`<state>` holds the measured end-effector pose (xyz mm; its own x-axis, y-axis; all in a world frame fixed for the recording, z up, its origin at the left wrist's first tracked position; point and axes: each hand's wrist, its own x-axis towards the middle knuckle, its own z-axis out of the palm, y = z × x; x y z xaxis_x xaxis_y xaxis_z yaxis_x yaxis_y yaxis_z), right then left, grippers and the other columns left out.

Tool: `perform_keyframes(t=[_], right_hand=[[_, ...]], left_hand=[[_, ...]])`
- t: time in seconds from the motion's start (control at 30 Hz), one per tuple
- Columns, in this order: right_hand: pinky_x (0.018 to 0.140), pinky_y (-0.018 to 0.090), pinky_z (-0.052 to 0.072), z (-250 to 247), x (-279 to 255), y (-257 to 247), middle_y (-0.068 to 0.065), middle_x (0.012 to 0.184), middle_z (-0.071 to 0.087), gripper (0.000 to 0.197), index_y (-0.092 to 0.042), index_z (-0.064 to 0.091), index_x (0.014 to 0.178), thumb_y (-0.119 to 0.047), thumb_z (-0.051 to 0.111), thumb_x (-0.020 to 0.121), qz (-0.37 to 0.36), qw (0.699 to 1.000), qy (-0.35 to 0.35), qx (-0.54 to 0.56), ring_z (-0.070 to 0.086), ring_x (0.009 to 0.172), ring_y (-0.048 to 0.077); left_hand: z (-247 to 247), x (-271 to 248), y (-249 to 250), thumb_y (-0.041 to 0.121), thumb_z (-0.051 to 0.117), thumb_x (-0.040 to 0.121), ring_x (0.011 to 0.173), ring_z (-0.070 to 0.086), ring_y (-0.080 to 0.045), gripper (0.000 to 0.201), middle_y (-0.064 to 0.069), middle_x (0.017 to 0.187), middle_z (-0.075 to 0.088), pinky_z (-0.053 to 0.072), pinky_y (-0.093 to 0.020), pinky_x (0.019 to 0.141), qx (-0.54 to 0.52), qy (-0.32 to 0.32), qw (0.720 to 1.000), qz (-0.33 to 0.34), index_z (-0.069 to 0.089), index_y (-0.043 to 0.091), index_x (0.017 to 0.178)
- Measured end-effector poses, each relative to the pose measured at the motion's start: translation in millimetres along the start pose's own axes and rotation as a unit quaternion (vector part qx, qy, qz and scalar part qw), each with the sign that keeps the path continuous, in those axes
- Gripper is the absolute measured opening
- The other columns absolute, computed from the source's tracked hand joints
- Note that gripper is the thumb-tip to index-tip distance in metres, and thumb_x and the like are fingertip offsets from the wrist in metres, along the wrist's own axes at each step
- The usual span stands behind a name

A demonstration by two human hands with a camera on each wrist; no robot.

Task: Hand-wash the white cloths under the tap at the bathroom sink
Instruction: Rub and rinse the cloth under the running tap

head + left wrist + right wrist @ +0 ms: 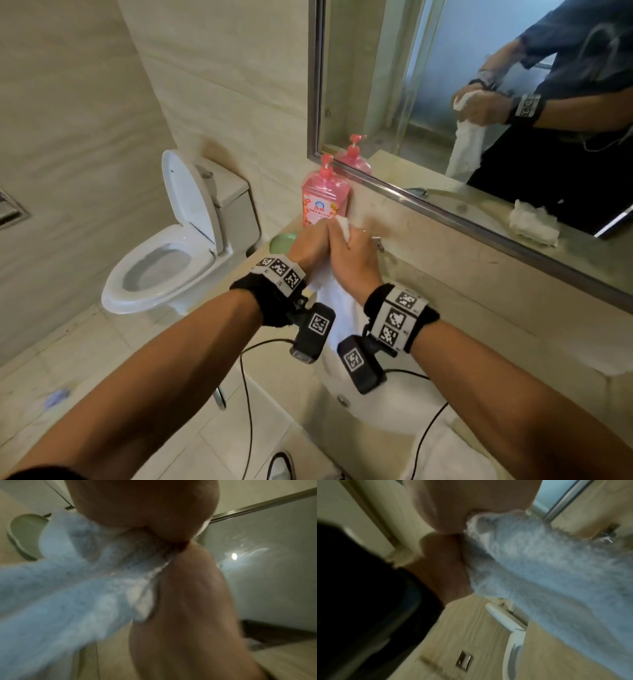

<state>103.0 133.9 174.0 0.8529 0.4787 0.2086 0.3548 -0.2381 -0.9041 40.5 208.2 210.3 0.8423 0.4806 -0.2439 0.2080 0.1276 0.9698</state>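
the mirror (pixel 479 85) is filling the upper right of the head view, and it is showing the front of the grip that the hands themselves are hiding. the toilet (pixel 178 246) is sitting at centre left, lid up, well apart from the work. the sink (pixel 387 407) is lying low in the middle of the frame under the wrists, so drips are probably falling into it. a white cloth (pixel 334 301) is hanging from the hands down toward the basin, with a small end poking out above the fists. the left hand (pixel 310 246) and right hand (pixel 352 253) are pressing together at frame centre, fingers curled tight around the cloth, likely wringing or rubbing it. a second crumpled cloth (pixel 532 222) is showing only as a reflection at right, seemingly parked on the counter. the pink soap bottle (pixel 325 198) is standing just behind the hands, within reach. the tap is mostly hidden, so i cannot tell whether water is running.
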Motion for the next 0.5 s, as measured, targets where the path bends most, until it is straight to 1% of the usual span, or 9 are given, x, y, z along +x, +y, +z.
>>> perform_keyframes(t=[0.07,0.17,0.23,0.27,0.33,0.37,0.4,0.47,0.5], right_hand=[[0.060,0.015,0.048,-5.2,5.2,3.2,-0.009,0.070,0.062,0.036,-0.018,0.067,0.087,-0.042,0.046,0.103,0.015,1.000,-0.012,0.001,0.062,0.066,0.000],[0.069,0.026,0.046,-26.4,17.8,7.5,-0.011,0.073,0.063,0.033,-0.024,0.065,0.084,-0.044,0.046,0.102,0.031,0.997,-0.065,-0.023,0.065,0.080,0.015],[0.073,0.026,0.045,-37.9,18.5,14.3,-0.015,0.072,0.064,0.032,-0.030,0.061,0.078,-0.050,0.049,0.100,-0.004,0.994,-0.093,-0.060,0.064,0.078,0.007],[0.071,0.022,0.044,-40.7,17.0,16.1,-0.019,0.069,0.065,0.029,-0.034,0.061,0.077,-0.054,0.053,0.097,-0.019,0.990,-0.126,-0.064,0.062,0.073,-0.003],[0.062,0.008,0.042,-51.0,17.0,18.9,-0.029,0.072,0.066,0.019,-0.043,0.063,0.083,-0.061,0.066,0.084,-0.031,0.970,-0.228,-0.079,0.059,0.068,-0.014],[0.060,0.007,0.041,-57.6,20.3,23.7,-0.028,0.077,0.066,0.027,-0.041,0.063,0.090,-0.061,0.075,0.075,-0.037,0.954,-0.273,-0.122,0.059,0.072,-0.013],[0.061,0.010,0.040,-65.0,22.2,27.2,-0.024,0.080,0.065,0.036,-0.037,0.062,0.094,-0.057,0.081,0.071,-0.047,0.928,-0.316,-0.190,0.059,0.075,-0.008],[0.059,0.020,0.036,-77.0,24.4,38.9,-0.014,0.078,0.059,0.034,-0.025,0.057,0.083,-0.047,0.082,0.075,-0.042,0.863,-0.367,-0.344,0.058,0.072,0.008],[0.058,0.023,0.036,-82.8,24.7,46.3,-0.009,0.074,0.059,0.031,-0.024,0.056,0.077,-0.045,0.079,0.080,-0.022,0.852,-0.368,-0.372,0.057,0.069,0.014]], left_hand=[[3.4,-3.8,-1.2,0.025,0.042,0.103,0.088,0.062,-0.016,0.021,0.002,0.091,0.064,0.054,-0.035,0.089,-0.007,-0.013,1.000,-0.007,0.060,0.021,0.092],[1.4,-8.2,-5.0,0.025,0.058,0.093,0.084,0.069,-0.012,0.014,0.004,0.085,0.074,0.058,-0.024,0.077,-0.044,-0.025,0.999,-0.004,0.068,0.016,0.096],[-15.1,-3.1,-0.8,0.040,0.065,0.087,0.090,0.069,-0.011,0.026,0.006,0.096,0.074,0.056,-0.022,0.082,0.155,-0.103,0.982,0.037,0.067,0.021,0.104],[-27.4,0.4,-0.3,0.044,0.070,0.082,0.094,0.067,-0.011,0.035,0.007,0.101,0.071,0.054,-0.021,0.083,0.312,-0.144,0.938,0.056,0.065,0.022,0.110],[-48.8,8.0,-3.6,0.034,0.076,0.074,0.092,0.063,-0.018,0.045,0.004,0.102,0.066,0.051,-0.027,0.079,0.562,-0.159,0.809,0.066,0.060,0.019,0.113],[-57.2,10.9,-6.7,0.026,0.074,0.075,0.088,0.060,-0.020,0.041,0.002,0.099,0.064,0.048,-0.028,0.074,0.623,-0.152,0.765,0.063,0.059,0.016,0.111],[-65.5,14.3,-10.1,0.020,0.070,0.077,0.084,0.057,-0.019,0.033,0.001,0.096,0.063,0.043,-0.026,0.070,0.648,-0.147,0.745,0.060,0.060,0.015,0.108],[-81.1,16.0,-14.5,0.023,0.066,0.085,0.077,0.055,-0.017,0.009,0.005,0.086,0.062,0.039,-0.023,0.063,0.633,-0.151,0.758,0.042,0.063,0.023,0.093],[-87.3,15.2,-16.2,0.026,0.065,0.088,0.073,0.057,-0.015,0.006,0.009,0.080,0.061,0.039,-0.020,0.059,0.591,-0.156,0.790,0.042,0.061,0.028,0.084]])
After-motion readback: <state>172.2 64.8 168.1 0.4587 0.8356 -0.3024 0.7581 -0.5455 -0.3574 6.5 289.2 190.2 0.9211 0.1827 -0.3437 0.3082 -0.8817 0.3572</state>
